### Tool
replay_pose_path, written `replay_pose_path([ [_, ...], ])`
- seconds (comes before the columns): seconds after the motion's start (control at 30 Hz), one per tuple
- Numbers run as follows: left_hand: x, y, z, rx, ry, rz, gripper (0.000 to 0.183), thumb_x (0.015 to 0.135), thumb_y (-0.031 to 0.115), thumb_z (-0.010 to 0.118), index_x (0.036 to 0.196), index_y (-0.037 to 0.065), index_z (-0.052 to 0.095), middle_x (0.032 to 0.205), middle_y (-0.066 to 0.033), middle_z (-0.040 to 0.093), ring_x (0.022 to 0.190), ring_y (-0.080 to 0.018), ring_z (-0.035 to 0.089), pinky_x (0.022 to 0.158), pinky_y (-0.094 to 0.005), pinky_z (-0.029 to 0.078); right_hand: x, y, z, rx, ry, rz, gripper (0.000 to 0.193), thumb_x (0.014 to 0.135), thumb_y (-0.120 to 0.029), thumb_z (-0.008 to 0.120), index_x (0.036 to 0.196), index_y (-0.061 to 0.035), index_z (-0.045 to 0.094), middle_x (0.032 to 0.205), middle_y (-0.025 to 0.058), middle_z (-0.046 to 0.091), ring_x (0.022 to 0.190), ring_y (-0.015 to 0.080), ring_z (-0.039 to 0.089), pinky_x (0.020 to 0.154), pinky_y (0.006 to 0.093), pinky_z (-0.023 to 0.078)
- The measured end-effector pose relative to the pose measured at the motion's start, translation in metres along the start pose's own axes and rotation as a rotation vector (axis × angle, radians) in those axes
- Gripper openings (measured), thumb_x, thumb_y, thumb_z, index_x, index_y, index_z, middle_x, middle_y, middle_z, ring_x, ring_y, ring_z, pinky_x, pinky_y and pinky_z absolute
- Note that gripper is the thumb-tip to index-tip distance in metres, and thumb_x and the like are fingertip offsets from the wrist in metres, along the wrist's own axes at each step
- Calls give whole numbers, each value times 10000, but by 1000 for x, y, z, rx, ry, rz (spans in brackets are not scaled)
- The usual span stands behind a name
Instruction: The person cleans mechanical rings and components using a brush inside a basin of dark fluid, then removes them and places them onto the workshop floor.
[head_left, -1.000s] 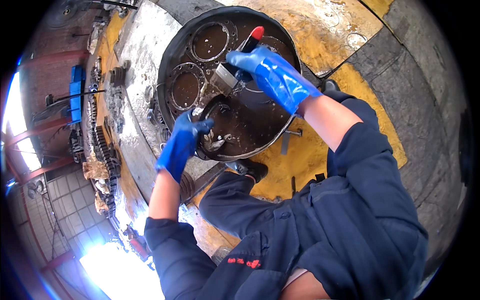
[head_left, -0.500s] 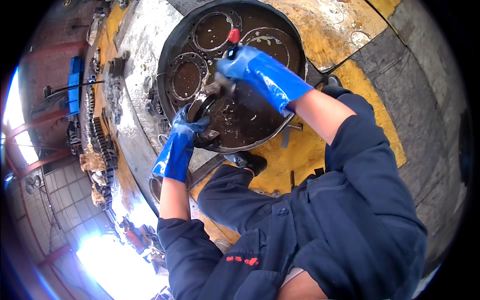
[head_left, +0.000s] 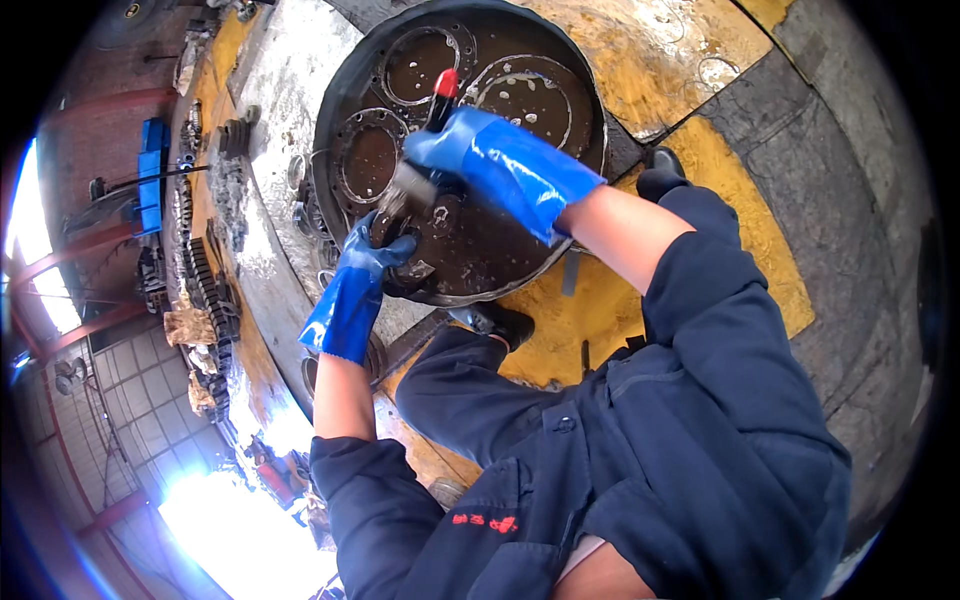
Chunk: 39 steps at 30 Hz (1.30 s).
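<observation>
My right hand (head_left: 462, 150), in a blue rubber glove, is closed around a brush (head_left: 444, 92) with a black, red-tipped handle. Its bristle end, smeared by motion, reaches down toward my left hand (head_left: 370, 255). That hand, gloved in blue too, grips a dark curved metal ring (head_left: 386, 230) at the near left side of a round black basin (head_left: 601, 125). Bristles and ring seem to meet, though blur hides the contact. Brown liquid fills the basin. Partly sunk in it lie a flat ring with bolt holes (head_left: 345, 165) and other round metal parts.
Yellow-and-grey floor plates (head_left: 745, 205) surround the basin. My shoe (head_left: 505, 325) stands close to its near edge. Along the left lie chains and several metal parts, with a blue bin (head_left: 152, 165) beyond them. Strong light glares at the lower left.
My right hand and the brush have moved left and nearer, toward my left hand. The ring in my left hand shows less now; that hand has barely shifted.
</observation>
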<state>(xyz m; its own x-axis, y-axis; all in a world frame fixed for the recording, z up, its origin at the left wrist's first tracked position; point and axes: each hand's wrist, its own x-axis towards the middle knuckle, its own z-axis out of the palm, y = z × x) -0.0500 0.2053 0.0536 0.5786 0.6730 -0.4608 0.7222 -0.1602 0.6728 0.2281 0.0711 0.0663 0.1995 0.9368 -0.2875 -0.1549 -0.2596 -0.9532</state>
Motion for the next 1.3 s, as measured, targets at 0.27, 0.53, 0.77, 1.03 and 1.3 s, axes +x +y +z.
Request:
replay_pose_path([
  [0.27,35,90,14,194,-185,-140,646,824,165,894,1354,-93,630,1118,-150,743,997,-189,684,867,-296,542,20,56,-17,-303,301,158,469,896,-453,617,1051,-38,772,967,247,764,935,395,752,849,457,567],
  [0.53,66,165,64,1166,-320,-86,335,795,305,798,1077,128,837,999,-173,800,935,-300,786,865,-374,596,0,62,-4,-640,81,260,377,911,-323,695,1156,-50,782,1104,229,763,1058,415,741,916,466,594],
  [0.77,3,142,14,388,-256,-170,457,864,147,854,1264,-18,706,993,-108,768,860,-202,688,832,-366,548,-14,4,-51,-151,272,182,413,953,-387,609,1043,-22,782,1002,221,768,946,373,740,870,428,557],
  [1.03,-38,25,4,-216,31,-227,626,742,-97,876,1318,35,670,1142,-64,763,961,-181,721,865,-334,610,-38,-48,1,26,-22,-84,473,904,-519,679,1029,-78,797,936,140,782,858,251,740,795,396,549],
  [1.3,-41,19,3,-181,45,-208,551,768,-56,840,1289,54,697,1060,-20,751,908,-138,686,787,-296,570,-22,-31,20,-96,-66,-4,454,947,-459,662,1042,-31,780,944,143,766,862,211,717,823,362,550],
])
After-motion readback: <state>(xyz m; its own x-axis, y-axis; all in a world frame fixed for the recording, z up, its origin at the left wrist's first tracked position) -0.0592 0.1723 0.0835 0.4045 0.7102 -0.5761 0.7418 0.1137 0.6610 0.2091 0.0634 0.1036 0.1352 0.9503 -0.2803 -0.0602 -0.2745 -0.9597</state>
